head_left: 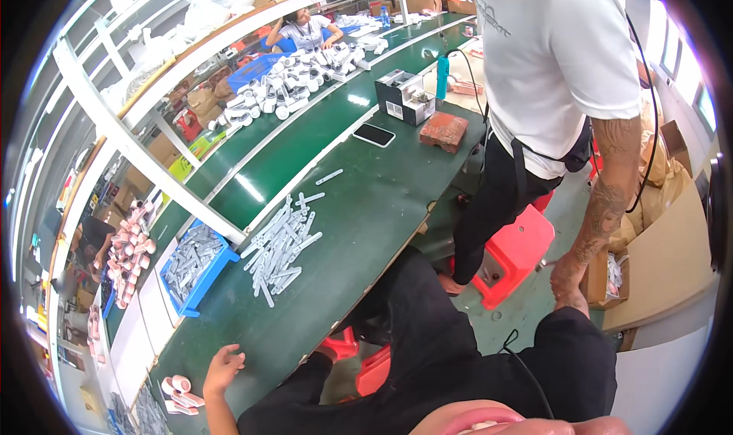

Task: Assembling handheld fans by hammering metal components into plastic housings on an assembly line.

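Note:
My left hand [224, 367] is over the near left part of the green table [351, 214], its fingers loosely bent and apart with nothing between them. Close to its left lie a few pink plastic parts [181, 395]. Farther up the table spreads a loose pile of flat grey strips [282, 244], with a single grey strip [329, 177] apart from it. Left of the pile, a blue bin [214, 281] holds many similar grey strips. My right hand is out of view.
Beyond lie a phone [374, 135], a reddish brick [443, 131], a metal box [405, 97] and a teal handheld tool [442, 76]. A person in a white shirt [550, 61] stands close on the right, beside a red stool [515, 256]. White parts [290, 84] are heaped across the conveyor [267, 160].

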Available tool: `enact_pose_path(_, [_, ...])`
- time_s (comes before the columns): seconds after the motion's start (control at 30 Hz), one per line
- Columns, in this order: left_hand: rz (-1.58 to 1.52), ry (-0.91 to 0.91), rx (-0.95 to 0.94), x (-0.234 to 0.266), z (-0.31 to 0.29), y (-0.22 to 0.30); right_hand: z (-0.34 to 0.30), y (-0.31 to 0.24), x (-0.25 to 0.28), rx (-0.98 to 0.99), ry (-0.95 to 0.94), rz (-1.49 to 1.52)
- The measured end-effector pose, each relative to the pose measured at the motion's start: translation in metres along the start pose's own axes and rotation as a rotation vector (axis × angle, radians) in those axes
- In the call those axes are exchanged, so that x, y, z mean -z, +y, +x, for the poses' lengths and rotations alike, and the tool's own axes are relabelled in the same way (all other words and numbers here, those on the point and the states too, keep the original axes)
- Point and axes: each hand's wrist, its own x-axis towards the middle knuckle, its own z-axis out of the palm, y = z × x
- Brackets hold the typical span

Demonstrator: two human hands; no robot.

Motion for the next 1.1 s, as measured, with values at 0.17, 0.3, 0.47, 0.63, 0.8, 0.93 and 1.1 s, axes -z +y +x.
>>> enact_pose_path(0.17, [-0.012, 0.005, 0.01, 0.003, -0.005, -0.005, -0.017, -0.001, 0.018, -0.028, 0.073, -0.497])
enact_pose_path(0.3, [-0.008, -0.011, -0.009, 0.002, -0.006, 0.013, -0.1, 0.034, -0.042, -0.007, -0.437, -1.126])
enact_pose_path(0.47, [-0.11, -0.042, 0.011, 0.006, 0.0, -0.018, -0.118, 0.057, -0.156, 0.351, -1.148, -0.574])
enact_pose_path(0.63, [-0.283, 0.008, 0.078, 0.001, -0.02, -0.026, -0.171, -0.076, -0.259, 0.541, -1.038, -0.966])
enact_pose_path(0.8, [-0.975, 0.217, -0.253, -0.064, -0.075, -0.04, -0.16, -0.101, -0.312, 0.258, -0.871, -0.483])
enact_pose_path(0.93, [-1.236, 0.07, -0.333, -0.09, -0.11, -0.079, -0.197, -0.135, -0.32, 0.229, -0.725, -0.034])
enact_pose_path(1.1, [-1.271, 0.048, -0.289, -0.084, -0.129, -0.05, -0.225, -0.222, -0.257, -0.005, -1.047, 0.265])
